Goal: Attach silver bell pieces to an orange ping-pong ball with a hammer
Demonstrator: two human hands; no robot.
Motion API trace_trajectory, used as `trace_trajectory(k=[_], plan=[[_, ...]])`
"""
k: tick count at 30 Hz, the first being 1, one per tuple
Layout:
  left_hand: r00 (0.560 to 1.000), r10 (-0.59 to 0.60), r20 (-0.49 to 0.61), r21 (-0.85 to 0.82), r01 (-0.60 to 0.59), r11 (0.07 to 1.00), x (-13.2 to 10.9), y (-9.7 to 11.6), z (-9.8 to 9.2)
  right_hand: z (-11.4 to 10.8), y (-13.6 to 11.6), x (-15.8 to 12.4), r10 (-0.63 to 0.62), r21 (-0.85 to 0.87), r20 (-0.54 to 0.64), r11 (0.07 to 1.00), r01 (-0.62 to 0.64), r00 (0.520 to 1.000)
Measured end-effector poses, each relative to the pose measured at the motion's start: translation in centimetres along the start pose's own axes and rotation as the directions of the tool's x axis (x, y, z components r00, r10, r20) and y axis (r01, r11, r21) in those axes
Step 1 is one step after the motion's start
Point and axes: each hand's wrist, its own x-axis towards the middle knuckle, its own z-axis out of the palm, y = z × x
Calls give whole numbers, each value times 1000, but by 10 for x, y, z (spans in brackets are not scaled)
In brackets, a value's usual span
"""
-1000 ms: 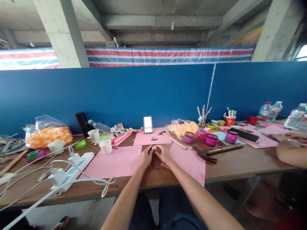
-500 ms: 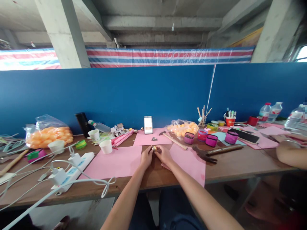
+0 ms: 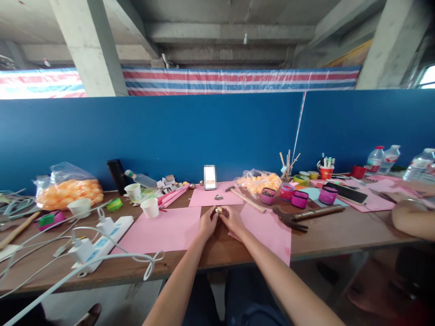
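Note:
My left hand [image 3: 207,222] and my right hand [image 3: 232,219] meet over the brown table, fingertips closed on a small gold-coloured ball [image 3: 219,210] from either side. Its details are too small to make out. Just beyond my fingers, a little heap of shiny metal bits [image 3: 218,197] lies on a pink sheet [image 3: 199,198]. Behind the heap a phone with a bright screen [image 3: 210,178] stands upright. A thin-handled hammer [image 3: 249,201] lies right of the heap, and a claw hammer [image 3: 307,213] rests farther right.
Pink sheets [image 3: 163,230] lie beside my forearms. A white power strip [image 3: 105,244] with cables and paper cups [image 3: 150,208] occupy the left. Bags of orange balls [image 3: 73,192] stand on both sides. Pink-purple tape rolls [image 3: 299,199] sit right; another person's arm [image 3: 413,219] reaches in there.
The gold ball appears slightly turned between my fingertips; my hands stay in place. At the right, the other person's hand has shifted a little. A shoe at lower left has moved.

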Motion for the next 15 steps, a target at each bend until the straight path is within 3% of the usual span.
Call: trace_trajectory(k=[15], plan=[[999, 25, -32, -76, -27, 997, 0, -2, 3, 0, 0, 0, -8, -25, -6, 1000, 8, 1000]])
